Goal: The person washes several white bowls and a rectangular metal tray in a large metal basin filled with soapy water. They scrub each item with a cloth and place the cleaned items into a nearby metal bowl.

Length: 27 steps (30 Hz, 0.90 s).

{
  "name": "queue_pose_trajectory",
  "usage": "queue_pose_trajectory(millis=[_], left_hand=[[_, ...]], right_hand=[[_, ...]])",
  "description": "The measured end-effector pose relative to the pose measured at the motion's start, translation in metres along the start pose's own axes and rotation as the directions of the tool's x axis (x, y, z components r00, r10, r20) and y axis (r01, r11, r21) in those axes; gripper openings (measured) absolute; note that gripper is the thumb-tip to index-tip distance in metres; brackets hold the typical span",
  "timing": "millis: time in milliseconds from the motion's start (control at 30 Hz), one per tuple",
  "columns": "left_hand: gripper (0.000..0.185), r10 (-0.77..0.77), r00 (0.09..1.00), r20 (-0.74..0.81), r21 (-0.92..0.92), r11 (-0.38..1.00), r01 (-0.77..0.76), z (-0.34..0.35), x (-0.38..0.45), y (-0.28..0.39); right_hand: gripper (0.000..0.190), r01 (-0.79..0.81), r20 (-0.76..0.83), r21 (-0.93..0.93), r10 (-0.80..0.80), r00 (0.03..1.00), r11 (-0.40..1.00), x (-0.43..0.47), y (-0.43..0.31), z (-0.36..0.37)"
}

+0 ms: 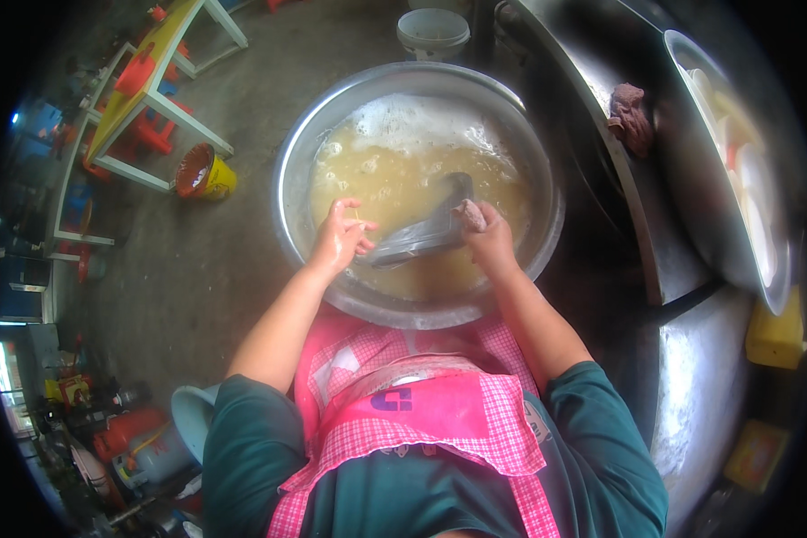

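Observation:
A large round metal basin (296, 155) holds cloudy yellowish water with white suds at its far side. A dark rectangular tray (417, 235) lies tilted in the water between my hands. My right hand (491, 235) is closed on a wet greyish-pink cloth (471, 216) at the tray's right edge; whether it also grips the tray cannot be told. My left hand (343, 235) is over the basin's left part, beside the tray's left end, with its fingers apart and a thin yellowish strand by the fingertips.
Right of the basin, a metal counter (635, 202) bears a crumpled cloth (632, 120) and a big metal bowl (719, 161) of white dishes. A white bucket (433, 33) stands beyond the basin. Leftward are a yellow-topped table (118, 104), red stools and a yellow bucket (220, 180).

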<state>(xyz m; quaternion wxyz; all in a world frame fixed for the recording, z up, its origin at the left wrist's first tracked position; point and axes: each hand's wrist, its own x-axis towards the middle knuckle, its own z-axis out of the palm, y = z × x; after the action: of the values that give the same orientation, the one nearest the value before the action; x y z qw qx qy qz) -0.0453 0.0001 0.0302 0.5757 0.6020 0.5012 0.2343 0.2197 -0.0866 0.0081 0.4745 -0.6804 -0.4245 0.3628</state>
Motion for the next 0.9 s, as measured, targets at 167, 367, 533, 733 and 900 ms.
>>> queue_pose_trajectory(millis=[167,367,533,733,900], left_hand=[[0.056,-0.153,0.983,0.107,0.310,0.944,0.113,-0.017,-0.013,0.024],[0.020,-0.436,0.756,0.489,0.617,0.785,0.054,-0.023,0.024,0.037],[0.020,-0.128,0.933,0.337,0.753,0.631,-0.186,-0.020,0.172,0.154],[0.082,0.330,0.937,-0.112,-0.195,0.918,-0.347,-0.006,0.256,0.206],[0.085,-0.095,0.901,0.423,0.632,0.743,-0.218,0.031,0.189,0.040]], right_hand=[[0.028,0.334,-0.086,-0.203,-0.357,0.930,0.920,0.005,-0.011,-0.021],[0.027,0.399,-0.107,-0.271,-0.440,0.892,0.876,0.002,-0.028,-0.051],[0.026,0.418,-0.039,-0.294,-0.448,0.893,0.860,0.004,-0.026,-0.054],[0.023,0.422,-0.025,-0.301,-0.449,0.893,0.856,0.007,-0.022,-0.057],[0.027,0.579,0.031,-0.276,-0.595,0.803,0.767,0.017,-0.026,-0.067]])
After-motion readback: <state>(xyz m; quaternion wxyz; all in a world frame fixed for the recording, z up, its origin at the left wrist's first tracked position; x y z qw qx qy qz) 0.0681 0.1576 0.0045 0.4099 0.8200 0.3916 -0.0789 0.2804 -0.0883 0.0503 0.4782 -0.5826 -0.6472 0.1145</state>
